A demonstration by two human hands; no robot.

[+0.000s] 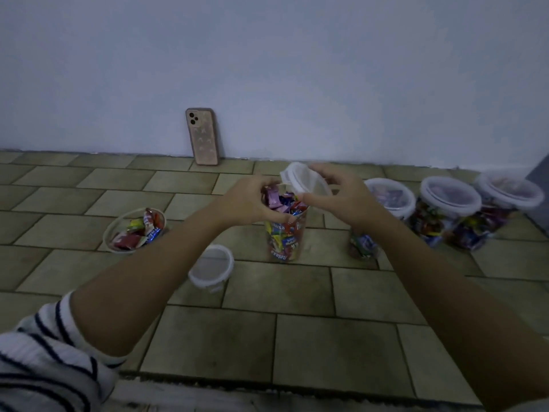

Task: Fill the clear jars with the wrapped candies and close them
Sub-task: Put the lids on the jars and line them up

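A clear jar (283, 239) packed with wrapped candies stands on the tiled floor in the middle. My left hand (249, 203) grips its rim on the left side. My right hand (341, 197) holds a white lid (303, 179) tilted just above the jar's mouth. To the left lies an open clear container (118, 233) with a few candies (139, 230) in it. A second white lid (211, 267) rests on the floor near my left forearm.
Three closed, filled jars (389, 197) (448, 203) (505, 197) stand in a row at the right. Some candies in a small clear jar (364, 243) sit under my right wrist. A phone (203, 136) leans against the wall behind.
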